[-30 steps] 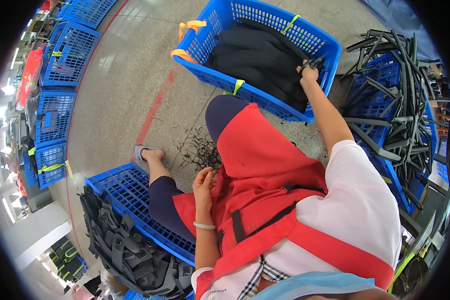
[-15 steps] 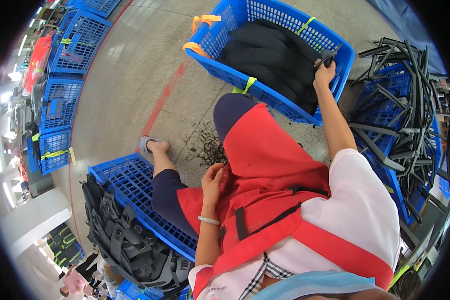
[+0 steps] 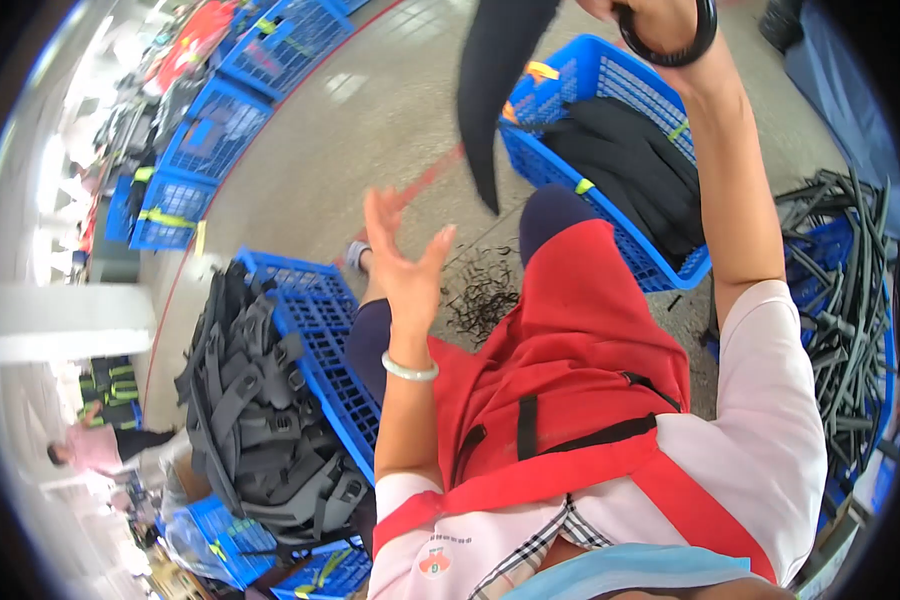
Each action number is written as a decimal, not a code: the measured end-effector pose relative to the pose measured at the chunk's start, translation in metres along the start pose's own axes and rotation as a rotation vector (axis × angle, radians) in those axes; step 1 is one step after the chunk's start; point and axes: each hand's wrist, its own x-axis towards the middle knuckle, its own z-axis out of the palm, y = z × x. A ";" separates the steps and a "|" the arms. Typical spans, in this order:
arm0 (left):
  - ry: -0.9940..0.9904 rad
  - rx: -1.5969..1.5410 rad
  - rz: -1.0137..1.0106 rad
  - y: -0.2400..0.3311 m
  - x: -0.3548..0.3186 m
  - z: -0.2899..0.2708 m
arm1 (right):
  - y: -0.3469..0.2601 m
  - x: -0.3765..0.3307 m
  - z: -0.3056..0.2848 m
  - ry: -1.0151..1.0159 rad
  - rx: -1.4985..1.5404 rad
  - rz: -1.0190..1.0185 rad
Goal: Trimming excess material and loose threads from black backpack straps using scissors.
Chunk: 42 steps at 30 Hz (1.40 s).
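My right hand (image 3: 660, 25) is raised at the top edge, its fingertips partly cut off by the frame. It grips a long black tapered strip (image 3: 500, 85), soft-looking, which hangs down to a point. A black ring handle (image 3: 712, 30), looking like that of scissors, loops around the same hand; the blades are not visible. My left hand (image 3: 407, 260) is in the air with thumb and fingers apart, holding nothing, below and left of the strip's tip. Beyond my knee, a blue basket (image 3: 610, 215) contains more flat black pieces (image 3: 625, 160).
To the left, a blue crate (image 3: 320, 330) stands beside a heap of dark grey moulded parts (image 3: 260, 400). Black bent strips (image 3: 840, 320) pile up on the right. Black scraps (image 3: 480, 295) litter the floor. Blue crates (image 3: 210, 130) line the far left; another person (image 3: 100, 447) is farther off.
My right hand has risen out of the basket, bringing up a black strip. My left hand has lifted off my lap and opened. The whole view has shifted.
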 end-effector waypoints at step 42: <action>0.146 -1.122 -0.520 -0.006 -0.105 -0.118 | 0.064 -0.195 0.211 -0.736 -0.295 0.636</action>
